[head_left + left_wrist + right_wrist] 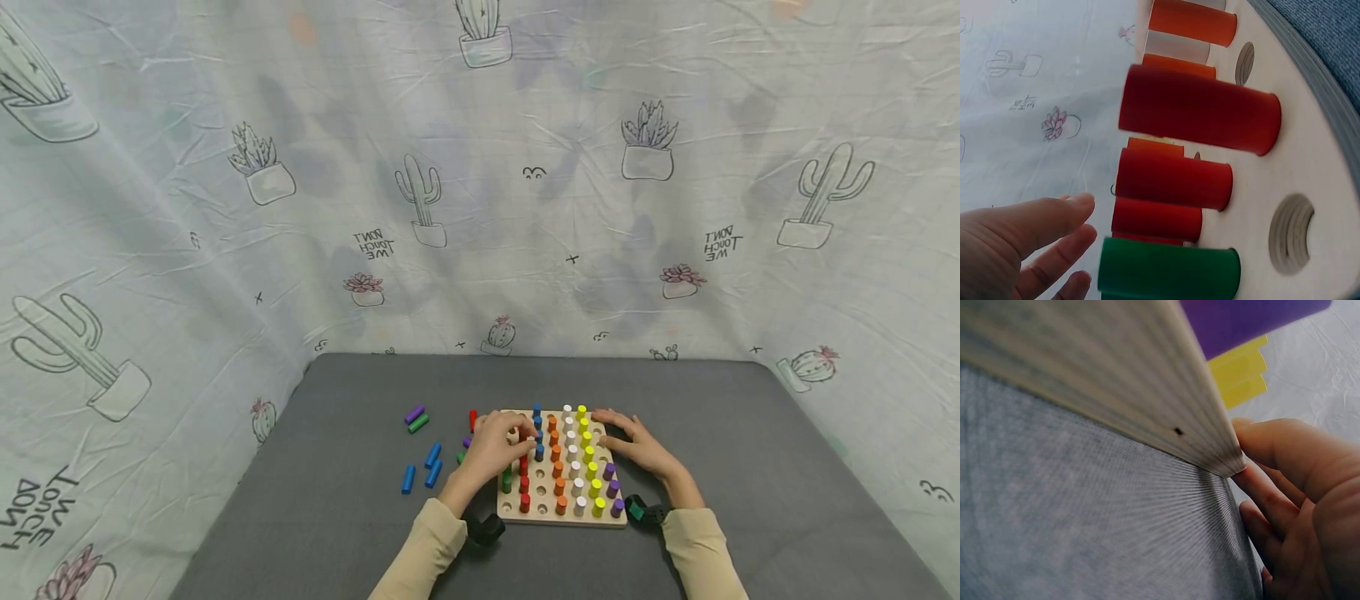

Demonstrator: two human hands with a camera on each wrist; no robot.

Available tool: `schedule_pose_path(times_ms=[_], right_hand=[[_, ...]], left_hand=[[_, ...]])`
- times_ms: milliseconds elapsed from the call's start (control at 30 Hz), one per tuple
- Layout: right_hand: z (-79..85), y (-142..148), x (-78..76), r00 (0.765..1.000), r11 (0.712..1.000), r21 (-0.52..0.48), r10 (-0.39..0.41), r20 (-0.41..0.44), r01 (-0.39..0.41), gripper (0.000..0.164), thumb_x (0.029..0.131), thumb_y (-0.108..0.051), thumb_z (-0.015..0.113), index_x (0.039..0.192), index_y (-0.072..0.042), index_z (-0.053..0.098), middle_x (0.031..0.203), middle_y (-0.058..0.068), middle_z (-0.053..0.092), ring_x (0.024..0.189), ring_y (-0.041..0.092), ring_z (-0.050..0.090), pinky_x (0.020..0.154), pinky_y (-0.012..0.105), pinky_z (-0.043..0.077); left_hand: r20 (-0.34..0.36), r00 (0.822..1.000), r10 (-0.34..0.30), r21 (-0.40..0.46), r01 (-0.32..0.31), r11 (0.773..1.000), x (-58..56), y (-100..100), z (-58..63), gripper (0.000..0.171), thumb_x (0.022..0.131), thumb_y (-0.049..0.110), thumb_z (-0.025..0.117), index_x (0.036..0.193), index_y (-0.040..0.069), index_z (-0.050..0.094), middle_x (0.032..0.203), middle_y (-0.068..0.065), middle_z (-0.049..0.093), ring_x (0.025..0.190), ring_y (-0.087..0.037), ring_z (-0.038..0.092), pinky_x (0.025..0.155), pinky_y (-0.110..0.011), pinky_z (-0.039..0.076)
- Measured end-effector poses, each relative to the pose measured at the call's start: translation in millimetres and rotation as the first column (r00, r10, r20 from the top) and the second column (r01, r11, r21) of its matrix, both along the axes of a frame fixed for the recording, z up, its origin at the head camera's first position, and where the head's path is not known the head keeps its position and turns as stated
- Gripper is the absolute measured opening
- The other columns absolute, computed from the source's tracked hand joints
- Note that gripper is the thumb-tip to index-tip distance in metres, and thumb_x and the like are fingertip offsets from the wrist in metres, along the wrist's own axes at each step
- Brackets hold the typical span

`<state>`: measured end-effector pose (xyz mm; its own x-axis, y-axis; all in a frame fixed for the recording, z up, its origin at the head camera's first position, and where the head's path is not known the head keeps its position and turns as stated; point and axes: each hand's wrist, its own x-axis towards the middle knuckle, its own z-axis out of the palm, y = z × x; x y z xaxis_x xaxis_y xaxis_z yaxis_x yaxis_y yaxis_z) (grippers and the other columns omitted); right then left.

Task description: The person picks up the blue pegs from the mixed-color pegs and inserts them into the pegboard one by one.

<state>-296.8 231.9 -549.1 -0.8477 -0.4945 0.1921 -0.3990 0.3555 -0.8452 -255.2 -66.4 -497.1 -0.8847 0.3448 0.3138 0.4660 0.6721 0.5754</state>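
Sleeves (pixel 423 537), right hand (pixel 643 448) holding pegboard (pixel 551 518), left hand (pixel 491 447) above

The board (pixel 558 521) lay flat on the worktop (pixel 315 517), with a cloth (pixel 555 208) hanging behind and at both sides. Pegs (pixel 576 488) stood upright in the board, in rows running from its near edge to its far one. I could see loose pegs (pixel 408 479) out to the person's left: three near one another, a pair side by side farther back, and a few more between those and the board. The left hand (pixel 489 450) was over the board's left part, reaching to the third row. Holes (pixel 542 508) lay at that row's near end. The right hand (pixel 647 452) held the far right corner.
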Motion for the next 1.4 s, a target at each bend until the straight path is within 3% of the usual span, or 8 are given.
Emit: schedule_pose_path(times_ms=[600,1067,1300,1400], right_hand=[[1.5,-1,0.2,1.0,1.0,-0.013,-0.018,-0.009,0.018,0.044,0.088,-0.006,0.059,0.13,0.002,0.047,0.137,0.028,0.04,0.131,0.054,0.015,0.098,0.069,-0.01],[0.9,0,0.2,1.0,0.999,0.02,-0.027,-0.017,0.027,0.045,0.091,-0.016,0.058,0.132,-0.002,0.048,0.139,0.026,0.039,0.133,0.052,0.014,0.099,0.068,-0.011],[-0.1,0,-0.9,1.0,1.0,0.009,-0.005,-0.025,0.005,0.044,0.09,-0.012,0.058,0.131,-0.001,0.048,0.138,0.027,0.04,0.133,0.052,0.014,0.099,0.068,-0.012],[0.0,1,-1.0,1.0,1.0,0.005,0.0,-0.021,0.0,0.044,0.09,-0.01,0.058,0.131,0.001,0.048,0.138,0.027,0.04,0.133,0.052,0.015,0.099,0.068,-0.011]], left_hand=[[-0.004,0.999,0.048,0.031,-0.048,0.998,2.2,-24,0.1,0.004,0.083,0.024,0.07,0.087,0.022,0.068,0.089,0.008,0.065,0.084,-0.022,0.054,0.093,-0.054,0.027],[-0.034,0.995,0.089,0.065,-0.087,0.994,3.5,-46,-1.5,0.007,0.081,0.02,0.071,0.088,0.019,0.07,0.087,0.006,0.066,0.084,-0.025,0.055,0.089,-0.055,0.029],[-0.035,0.992,0.124,0.038,-0.123,0.992,2.2,-55,-4.3,0.006,0.081,0.022,0.071,0.084,0.026,0.067,0.085,0.006,0.064,0.082,-0.023,0.055,0.089,-0.053,0.03],[-0.027,0.992,0.127,0.052,-0.125,0.991,3.0,-60,-5.3,0.007,0.081,0.02,0.072,0.085,0.024,0.068,0.085,0.006,0.064,0.083,-0.022,0.054,0.092,-0.053,0.029]])
